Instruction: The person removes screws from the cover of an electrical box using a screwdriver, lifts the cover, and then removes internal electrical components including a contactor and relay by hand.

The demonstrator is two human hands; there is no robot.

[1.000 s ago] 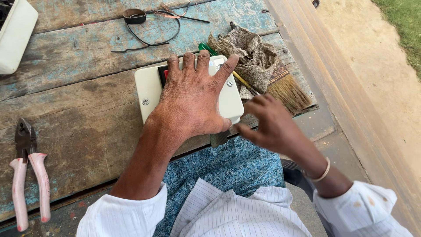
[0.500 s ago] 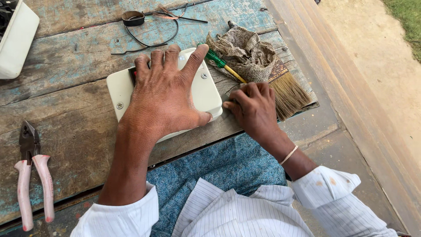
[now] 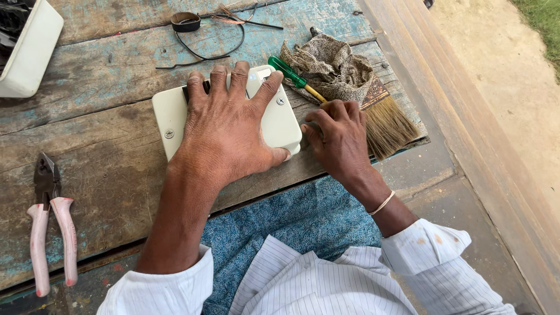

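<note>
Clothing: a white striped shirt (image 3: 315,280) and blue patterned cloth (image 3: 291,224) are being seen nearest the camera, at the table's near edge.

Pliers: pink-handled pliers (image 3: 49,224) are lying on the worn wooden table (image 3: 105,151), well apart from both hands.

Left hand: the left hand (image 3: 230,131) is being pressed flat, fingers spread, on top of the cream plastic box (image 3: 280,119) — nothing is being pinched.

Right hand: the right hand (image 3: 338,140) is being held curled at the box's right edge, touching it; whether something is being gripped inside the fingers cannot be told.

Box location: the box is lying flat near the table's front edge, between the two hands, screws showing at its corners.

Handling: the box is being judged light, stiff and smooth-skinned — likely to slide on the planks unless held down. Hold is best being taken across the flat top or by the long edges, not at the dark opening on the far side.

Screwdriver: a green-handled screwdriver (image 3: 294,76) is lying just beyond the right hand, resting on a crumpled rag (image 3: 332,64).

Brush: a bristle brush (image 3: 388,119) is lying beside the rag.

Far items: a black wire loop (image 3: 201,41) and a white tray (image 3: 26,49) are lying farthest away.
</note>
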